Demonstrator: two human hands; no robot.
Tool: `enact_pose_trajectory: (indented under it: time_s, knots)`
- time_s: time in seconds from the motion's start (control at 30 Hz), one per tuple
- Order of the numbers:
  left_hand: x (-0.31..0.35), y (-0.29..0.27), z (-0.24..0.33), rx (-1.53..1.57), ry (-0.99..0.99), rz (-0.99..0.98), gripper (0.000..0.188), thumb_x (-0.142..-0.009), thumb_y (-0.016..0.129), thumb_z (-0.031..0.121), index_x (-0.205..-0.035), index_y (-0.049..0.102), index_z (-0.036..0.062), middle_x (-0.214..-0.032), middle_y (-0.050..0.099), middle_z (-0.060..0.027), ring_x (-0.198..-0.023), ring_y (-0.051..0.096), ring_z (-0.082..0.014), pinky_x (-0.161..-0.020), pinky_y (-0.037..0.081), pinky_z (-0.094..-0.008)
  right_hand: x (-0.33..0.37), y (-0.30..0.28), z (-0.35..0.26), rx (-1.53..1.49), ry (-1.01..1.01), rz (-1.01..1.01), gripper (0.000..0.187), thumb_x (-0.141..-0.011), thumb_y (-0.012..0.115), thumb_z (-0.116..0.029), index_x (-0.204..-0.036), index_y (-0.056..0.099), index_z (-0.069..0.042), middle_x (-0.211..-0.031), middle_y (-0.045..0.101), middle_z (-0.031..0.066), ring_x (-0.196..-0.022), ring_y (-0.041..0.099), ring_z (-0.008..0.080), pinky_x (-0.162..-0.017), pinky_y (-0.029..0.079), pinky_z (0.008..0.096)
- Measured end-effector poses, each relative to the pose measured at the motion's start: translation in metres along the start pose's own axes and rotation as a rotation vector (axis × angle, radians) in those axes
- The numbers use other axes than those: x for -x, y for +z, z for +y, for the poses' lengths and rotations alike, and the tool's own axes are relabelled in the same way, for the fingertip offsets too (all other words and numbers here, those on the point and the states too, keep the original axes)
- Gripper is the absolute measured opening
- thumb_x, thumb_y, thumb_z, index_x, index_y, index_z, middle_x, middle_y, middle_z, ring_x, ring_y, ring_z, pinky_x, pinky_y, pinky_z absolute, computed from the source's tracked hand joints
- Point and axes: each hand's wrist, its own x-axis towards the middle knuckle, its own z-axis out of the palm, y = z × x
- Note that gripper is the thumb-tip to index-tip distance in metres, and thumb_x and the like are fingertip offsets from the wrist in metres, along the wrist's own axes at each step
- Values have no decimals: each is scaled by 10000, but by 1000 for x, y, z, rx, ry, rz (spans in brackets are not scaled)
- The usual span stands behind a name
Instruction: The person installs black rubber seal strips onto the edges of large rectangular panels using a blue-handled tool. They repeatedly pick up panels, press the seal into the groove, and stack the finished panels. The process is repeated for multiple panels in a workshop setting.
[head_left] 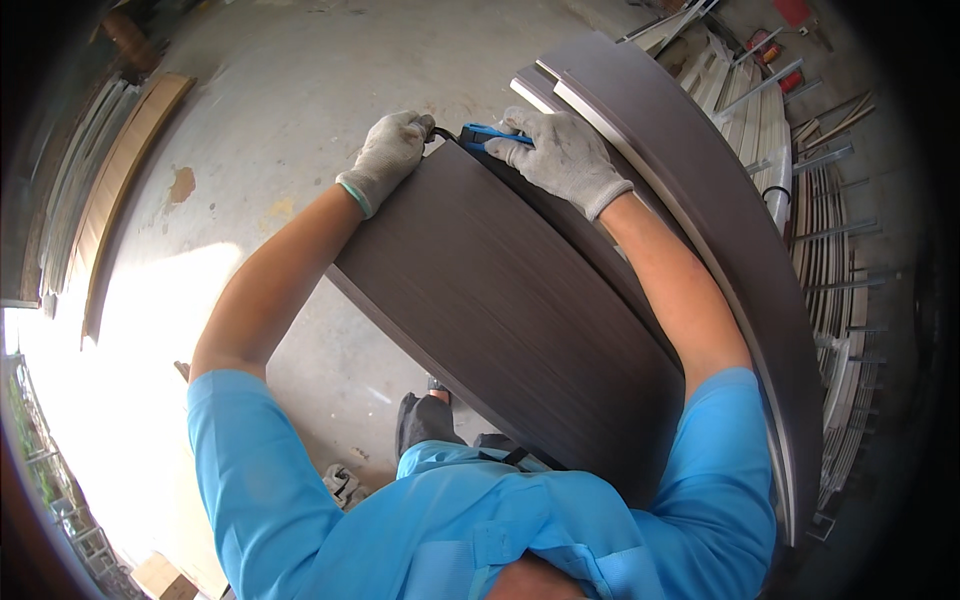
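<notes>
A long dark brown wood-grain panel [500,300] lies before me, its far end under my hands. My left hand [388,155], in a grey glove with a green-edged cuff, is closed at the panel's far left corner. Its fingers pinch a thin black strip [446,133] that curves off the panel's end. My right hand [568,158], also gloved in grey, is wrapped round a blue utility knife [484,133] at the far right corner. The tool's tip points left towards the strip; whether its blade touches anything I cannot tell.
More dark panels [690,150] are stacked along my right. Beyond them, long pale strips [830,330] rest on metal rack arms. Wooden boards [130,190] lean at the far left. Stained grey concrete floor [270,100] surrounds the panel, with bright sunlight at left.
</notes>
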Motion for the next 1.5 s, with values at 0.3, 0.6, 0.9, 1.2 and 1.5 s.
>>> enact_pose_trajectory:
  time_s: [0.3, 0.6, 0.9, 1.2, 1.5]
  knots:
    - [3, -6, 2, -38, 40, -55, 343, -1035, 513, 312, -1099, 669, 13, -836, 635, -38, -755, 566, -135, -735, 482, -328, 41, -32, -3, -25, 128, -165, 367, -909, 678, -436, -1093, 709, -120, -814, 729, 103, -756, 722, 251, -686, 567, 381]
    - [5, -1, 3, 41, 71, 16, 315, -1028, 489, 216, -1149, 656, -21, -858, 642, -23, -776, 565, -110, -727, 479, -292, -2, -3, -4, 12, -33, 54, 382, -908, 656, -497, -960, 679, -119, -714, 694, 71, -700, 701, 250, -661, 557, 399]
    - [-14, -5, -25, 36, 92, -32, 301, -1002, 511, 232, -1153, 686, 39, -957, 710, -104, -890, 655, -192, -837, 504, -333, 154, -55, 55, -128, -8, -76, 337, -889, 700, -418, -884, 674, -82, -665, 624, 122, -584, 609, 315, -560, 459, 408]
    - [-39, -32, -77, 106, 279, -237, 411, -1041, 537, 330, -1272, 625, 2, -1146, 657, -43, -1071, 582, -127, -960, 458, -259, 377, -117, 81, -166, 449, -65, 225, -830, 765, -237, -947, 721, -49, -733, 654, 113, -623, 620, 256, -607, 476, 346]
    - [4, -41, -2, -489, 333, 180, 455, -1052, 487, 414, -1176, 656, 10, -1037, 658, -44, -979, 593, -148, -870, 458, -302, 446, -125, 106, -118, 473, 50, 224, -803, 797, -240, -920, 733, -59, -699, 658, 54, -614, 615, 171, -581, 465, 317]
